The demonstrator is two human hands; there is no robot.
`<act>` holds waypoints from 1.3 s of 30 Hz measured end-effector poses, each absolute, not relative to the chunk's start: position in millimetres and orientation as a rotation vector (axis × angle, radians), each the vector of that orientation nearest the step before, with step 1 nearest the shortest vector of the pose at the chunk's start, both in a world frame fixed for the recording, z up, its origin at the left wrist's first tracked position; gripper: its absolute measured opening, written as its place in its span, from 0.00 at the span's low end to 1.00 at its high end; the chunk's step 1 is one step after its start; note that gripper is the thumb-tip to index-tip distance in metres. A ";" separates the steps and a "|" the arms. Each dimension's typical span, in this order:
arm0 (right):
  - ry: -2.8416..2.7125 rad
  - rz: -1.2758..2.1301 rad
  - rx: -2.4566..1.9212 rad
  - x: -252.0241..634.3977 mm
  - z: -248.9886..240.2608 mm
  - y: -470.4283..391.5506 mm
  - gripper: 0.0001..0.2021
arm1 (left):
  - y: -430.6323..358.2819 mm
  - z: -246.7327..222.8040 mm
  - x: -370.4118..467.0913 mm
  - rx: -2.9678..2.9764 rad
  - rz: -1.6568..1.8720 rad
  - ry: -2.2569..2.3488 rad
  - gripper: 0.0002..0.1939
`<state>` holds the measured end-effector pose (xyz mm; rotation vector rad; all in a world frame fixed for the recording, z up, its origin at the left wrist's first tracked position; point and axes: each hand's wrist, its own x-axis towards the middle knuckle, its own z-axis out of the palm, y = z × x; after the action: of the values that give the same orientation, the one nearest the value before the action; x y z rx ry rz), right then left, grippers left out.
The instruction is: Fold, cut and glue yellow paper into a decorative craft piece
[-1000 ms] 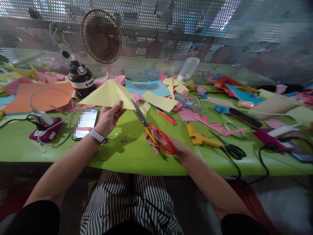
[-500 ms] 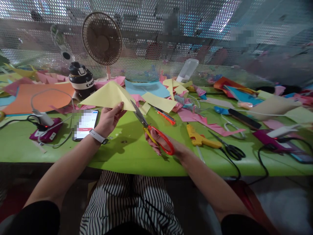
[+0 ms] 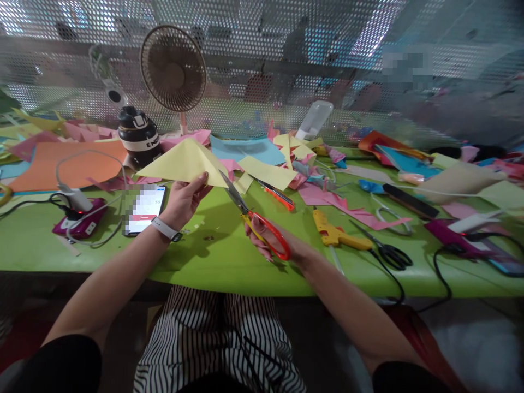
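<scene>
Pinched between the thumb and fingers of my left hand [image 3: 184, 203] is a folded sheet of pale yellow paper [image 3: 182, 161], held above the table with its peak upward. My right hand [image 3: 266, 237] is wrapped round the handles of a pair of scissors [image 3: 235, 194], one loop red and the other yellow. The blades point up and left, and their tips are at the paper's right corner. Whether the blades touch the paper I cannot tell. Below the left wrist lies a lit phone [image 3: 145, 210].
A green table [image 3: 221, 267] carries a yellow glue gun [image 3: 338, 232], black scissors [image 3: 391, 254], an orange cutter [image 3: 278, 197] and two purple power strips, one at the left [image 3: 82, 221]. Behind stand a black bottle [image 3: 139, 136], a fan [image 3: 174, 68] and heaps of coloured paper.
The view has shifted very slightly. Both hands keep their holds on the paper and the scissors, with hardly any movement between them.
</scene>
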<state>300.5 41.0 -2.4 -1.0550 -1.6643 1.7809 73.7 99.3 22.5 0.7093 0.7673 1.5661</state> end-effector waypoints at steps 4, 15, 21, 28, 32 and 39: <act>-1.692 1.768 -1.065 300.9 -2.2 40.5 0.33 | 99.1 23.0 74.1 0.656 1.567 0.756 0.06; -1.681 1.744 -1.135 296.4 0.7 38.4 0.30 | 98.4 24.5 73.9 0.671 1.560 0.760 0.08; -1.681 1.713 -1.149 294.5 3.4 36.9 0.33 | 98.2 23.1 72.5 0.713 1.570 0.754 0.10; -1.678 1.691 -1.117 293.9 9.0 33.0 0.33 | 98.7 17.8 71.7 0.812 1.559 0.799 0.13; -1.699 1.670 -1.096 295.6 10.2 33.4 0.30 | 98.6 17.0 71.5 0.822 1.532 0.795 0.13; -1.719 1.658 -1.092 297.4 4.6 37.1 0.28 | 97.4 19.5 71.8 0.822 1.515 0.813 0.09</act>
<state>297.4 37.1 4.6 -1.0921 -1.7187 1.6580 71.8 97.4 19.5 0.8225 0.8128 1.5147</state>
